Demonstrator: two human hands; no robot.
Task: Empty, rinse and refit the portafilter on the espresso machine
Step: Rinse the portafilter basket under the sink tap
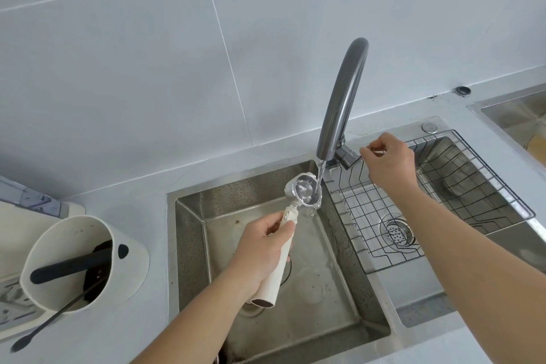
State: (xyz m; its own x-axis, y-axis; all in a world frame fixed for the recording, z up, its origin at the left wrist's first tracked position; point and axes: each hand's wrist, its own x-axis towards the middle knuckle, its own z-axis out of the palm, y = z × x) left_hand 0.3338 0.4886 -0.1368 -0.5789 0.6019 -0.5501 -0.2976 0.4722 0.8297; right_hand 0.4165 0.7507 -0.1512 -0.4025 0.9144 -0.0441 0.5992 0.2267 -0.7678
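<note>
My left hand (260, 251) grips the cream handle of the portafilter (304, 190) over the left sink basin. Its metal basket faces up under the grey tap (342, 97), and a stream of water runs into the basket's right side and spills over. My right hand (387, 161) is closed on the tap's thin lever beside the tap base. The espresso machine is only partly visible at the far left edge (17, 289).
A white knock box (85, 260) with a black bar and dark grounds stands on the counter left of the steel sink (189, 245). A thin black brush leans in it. A wire rack (443, 201) sits in the right basin over a drain strainer (397, 232).
</note>
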